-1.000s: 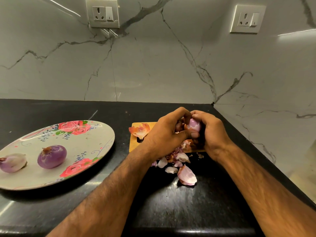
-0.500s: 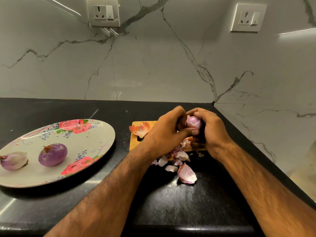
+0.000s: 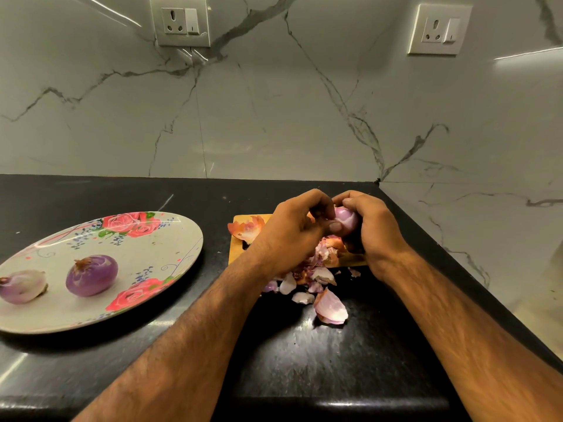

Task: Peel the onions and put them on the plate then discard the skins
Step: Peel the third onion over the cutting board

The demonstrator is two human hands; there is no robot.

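Note:
Both my hands hold one purple onion [image 3: 346,219] above a wooden cutting board [image 3: 237,252]. My right hand [image 3: 373,231] cups it from the right, fingers curled round it. My left hand [image 3: 294,231] pinches at its left side, thumb pressed on the onion. Loose skins [image 3: 330,307] lie in a heap under my hands, on the board and the black counter. A larger orange skin [image 3: 248,228] lies at the board's far left. On the floral plate [image 3: 170,239] at the left rest two peeled onions, one purple [image 3: 91,275] and one paler [image 3: 23,286].
The black counter [image 3: 335,360] ends at a marble wall behind and at a marble side wall on the right. Two wall sockets [image 3: 179,21] are mounted above. The counter's front edge runs along the bottom of the view.
My hands have kept working at the same onion with only small finger shifts. The onion has turned slightly in my grip. The plate and its onions have not moved.

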